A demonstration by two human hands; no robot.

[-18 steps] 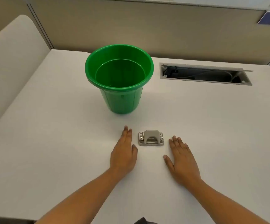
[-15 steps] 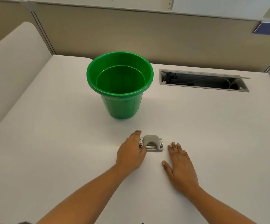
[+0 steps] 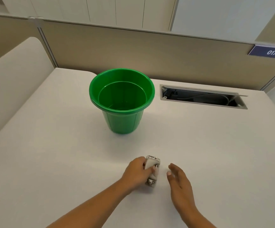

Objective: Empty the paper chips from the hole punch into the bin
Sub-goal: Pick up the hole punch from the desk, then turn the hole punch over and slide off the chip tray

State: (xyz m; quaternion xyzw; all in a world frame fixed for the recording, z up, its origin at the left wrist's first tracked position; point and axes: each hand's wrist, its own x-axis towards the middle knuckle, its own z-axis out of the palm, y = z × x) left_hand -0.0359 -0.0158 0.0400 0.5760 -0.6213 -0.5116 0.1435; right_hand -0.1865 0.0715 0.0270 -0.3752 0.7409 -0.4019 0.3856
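A small grey metal hole punch (image 3: 153,170) is near the front middle of the white desk, turned up on its side. My left hand (image 3: 137,172) is shut on it, fingers wrapped over its top. My right hand (image 3: 180,181) hovers just to the right of the punch, fingers apart, not touching it. A green plastic bin (image 3: 122,112) stands upright farther back on the desk, a good way beyond the punch; I see no chips in it.
A rectangular cable slot (image 3: 202,97) with wires inside is cut into the desk at the back right. A beige partition wall (image 3: 133,51) runs along the desk's far edge, with a blue "017" label (image 3: 270,52). A rounded white divider (image 3: 13,76) rises at the left.
My left hand slid right from the desk onto the punch, gripped it and turned it onto its side. My right hand lifted off the desk. The view tilted upward.
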